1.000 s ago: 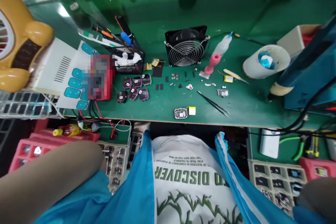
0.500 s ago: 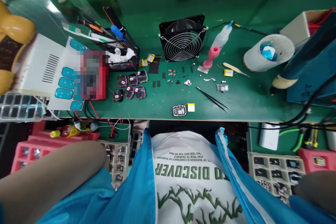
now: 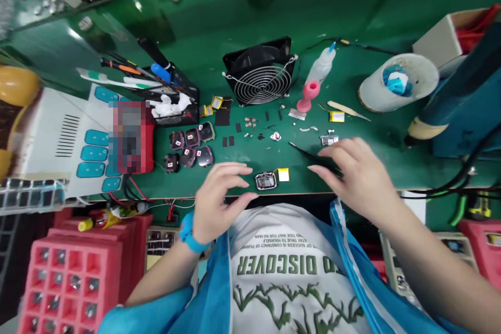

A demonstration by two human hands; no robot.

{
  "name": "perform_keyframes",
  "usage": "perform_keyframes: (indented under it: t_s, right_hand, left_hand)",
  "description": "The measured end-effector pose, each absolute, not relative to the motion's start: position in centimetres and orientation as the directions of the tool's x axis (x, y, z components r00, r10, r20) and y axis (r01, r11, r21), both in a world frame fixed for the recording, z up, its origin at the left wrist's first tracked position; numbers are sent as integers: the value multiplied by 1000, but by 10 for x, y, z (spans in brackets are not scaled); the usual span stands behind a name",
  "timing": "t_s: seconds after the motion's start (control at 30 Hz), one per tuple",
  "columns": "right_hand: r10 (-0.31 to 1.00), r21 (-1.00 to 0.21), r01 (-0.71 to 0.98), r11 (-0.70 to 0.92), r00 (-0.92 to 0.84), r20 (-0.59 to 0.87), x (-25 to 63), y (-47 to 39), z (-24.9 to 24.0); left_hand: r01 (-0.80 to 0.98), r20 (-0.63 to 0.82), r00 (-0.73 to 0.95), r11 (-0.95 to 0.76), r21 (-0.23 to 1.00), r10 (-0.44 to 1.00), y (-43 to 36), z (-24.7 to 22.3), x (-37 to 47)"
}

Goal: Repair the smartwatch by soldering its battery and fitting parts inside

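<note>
Head view: open watch case near the bench's front edge, left hand close beside it

A small open watch case (image 3: 266,181) lies flat on a green bench (image 3: 242,154), its circuitry showing upward. Its longer axis runs roughly side to side, along the front edge. The left hand (image 3: 217,198) is the nearer one, just to the left of the case, with thumb and fingers spread wide and curved toward it; it holds nothing visible.

A square yellow-and-white battery (image 3: 283,175) sits just to the right of the case, linked by a thin lead. Battery and lead lie between the case and the right hand (image 3: 362,177), which is farther off.

The right hand reaches in with thumb and fingers apart, on either side of black tweezers (image 3: 300,150). Whether the fingers touch them cannot be told. The tweezers slant, tips pointing away from the person and to the left.

Just beyond the right hand's fingers is a small circuit module (image 3: 329,139). Six dark watch-like pieces (image 3: 188,156) are grouped beyond the left hand, to its left. Farther back, tiny loose parts (image 3: 250,121) lie in front of a black fan (image 3: 263,83), with a clear bottle (image 3: 321,66) to its right.
</note>
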State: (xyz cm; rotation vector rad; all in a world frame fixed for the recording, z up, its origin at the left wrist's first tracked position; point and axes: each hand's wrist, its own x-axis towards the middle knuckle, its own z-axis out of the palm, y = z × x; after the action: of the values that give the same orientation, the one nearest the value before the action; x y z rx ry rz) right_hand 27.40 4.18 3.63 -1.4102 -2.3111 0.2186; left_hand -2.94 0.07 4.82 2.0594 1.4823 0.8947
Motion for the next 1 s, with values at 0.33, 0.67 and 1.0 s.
perform_keyframes:
  t_s: [0.33, 0.67, 1.0]
  right_hand:
    - [929, -385, 847, 367, -354, 108, 262, 48, 20]
    - [995, -933, 351, -81, -33, -99, 278, 27, 29]
    - [959, -991, 29, -134, -247, -137, 222, 14, 28]
  left_hand:
    - [680, 273, 367, -457, 574, 889, 3, 4, -14]
    - [631, 344, 385, -516, 579, 857, -1, -7, -16]
    - [628, 411, 405, -575, 524, 817, -1, -4, -18]
